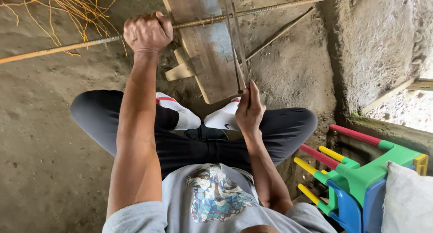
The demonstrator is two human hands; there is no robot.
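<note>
Where the person sits on the dirt floor (40,138), a long ribbed rebar (270,8) runs across the view from left to upper right, lying over a plank (207,57) with a small wood block (182,70) at its edge. The left hand (148,32) is closed in a full fist round the rebar, left of the plank. The right hand (249,109) is closed on the near end of a thin metal tool (238,43), apparently a hacksaw frame; its blade crosses the rebar above the plank.

Judgement: the rebar is heavy, stiff steel, and its ribs give a sure hold; the long free ends are likely to spring and chatter, so it is best held close to the plank. The tool is light and thin, and best held at its near end.

Also present: yellow string (67,7) at upper left, and colourful plastic chairs (361,179) stacked at lower right beside a concrete wall (379,43).
</note>
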